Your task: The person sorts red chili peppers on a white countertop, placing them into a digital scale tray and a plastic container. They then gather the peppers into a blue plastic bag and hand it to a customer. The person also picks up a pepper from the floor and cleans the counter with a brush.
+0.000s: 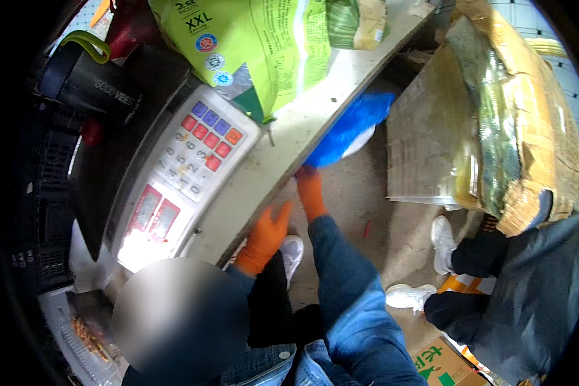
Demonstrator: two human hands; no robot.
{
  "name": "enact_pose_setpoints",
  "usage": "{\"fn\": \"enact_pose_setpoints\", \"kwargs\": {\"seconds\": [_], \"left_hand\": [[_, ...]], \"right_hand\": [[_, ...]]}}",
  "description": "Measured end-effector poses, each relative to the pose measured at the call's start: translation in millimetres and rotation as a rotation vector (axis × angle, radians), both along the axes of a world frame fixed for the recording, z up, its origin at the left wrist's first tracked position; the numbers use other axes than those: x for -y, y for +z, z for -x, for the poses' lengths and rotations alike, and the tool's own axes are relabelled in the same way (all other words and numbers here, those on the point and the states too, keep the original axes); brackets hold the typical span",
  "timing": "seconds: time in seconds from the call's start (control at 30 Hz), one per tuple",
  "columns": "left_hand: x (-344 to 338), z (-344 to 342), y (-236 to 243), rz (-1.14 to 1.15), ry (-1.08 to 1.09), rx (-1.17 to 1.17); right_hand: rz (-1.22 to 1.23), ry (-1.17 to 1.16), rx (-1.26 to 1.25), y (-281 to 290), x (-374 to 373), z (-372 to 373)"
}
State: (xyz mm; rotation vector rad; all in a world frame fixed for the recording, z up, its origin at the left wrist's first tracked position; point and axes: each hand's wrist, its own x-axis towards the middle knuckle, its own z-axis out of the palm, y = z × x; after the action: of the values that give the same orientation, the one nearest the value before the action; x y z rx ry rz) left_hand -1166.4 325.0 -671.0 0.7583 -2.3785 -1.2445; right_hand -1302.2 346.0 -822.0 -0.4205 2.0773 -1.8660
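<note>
My left hand (267, 235), in an orange glove, is just beside the front edge of a pale counter (283, 145), its fingers apart with nothing visible in them. Farther forward, my right hand (310, 190), also orange-gloved, reaches to the lower end of a blue plastic bag (346, 125) below the counter's edge; its fingertips are hidden, so its grip is unclear. A white scale (209, 109) with keypad and displays stands on the counter left of my hands. Behind it lies a large green package (270, 45).
A worn cardboard box (540, 116) and a translucent bin (424, 128) stand at right. Below them is another person's leg (489, 251) with white shoes (408, 296). A black bottle (77, 80) and dark crates (48, 212) are at left, a printed carton (441, 363) at lower right.
</note>
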Motion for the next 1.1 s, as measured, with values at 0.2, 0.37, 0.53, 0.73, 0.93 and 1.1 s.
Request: {"fn": "enact_pose_setpoints", "kwargs": {"seconds": [0.2,0.37,0.53,0.73,0.93,1.1], "left_hand": [[-20,-54,-4,0.07,-0.341,0.258],[-40,-101,57,0.021,-0.356,0.492],[-70,-153,188,-0.14,-0.122,0.341],[-86,-265,390,0.195,-0.29,0.559],[-114,-415,427,0.276,0.044,0.188],[-136,-526,484,0.452,0.083,0.099]], "right_hand": [[-0.822,0.478,-0.434,7,-48,-1],[-0.365,0.105,0.732,80,-197,-141],[-0.016,0.034,0.857,324,-253,-224],[-0.248,0.495,0.612,521,-298,-294],[-0.634,0.816,-0.059,554,-339,-342],[-0.592,0.606,0.109,557,-287,-390]]}}
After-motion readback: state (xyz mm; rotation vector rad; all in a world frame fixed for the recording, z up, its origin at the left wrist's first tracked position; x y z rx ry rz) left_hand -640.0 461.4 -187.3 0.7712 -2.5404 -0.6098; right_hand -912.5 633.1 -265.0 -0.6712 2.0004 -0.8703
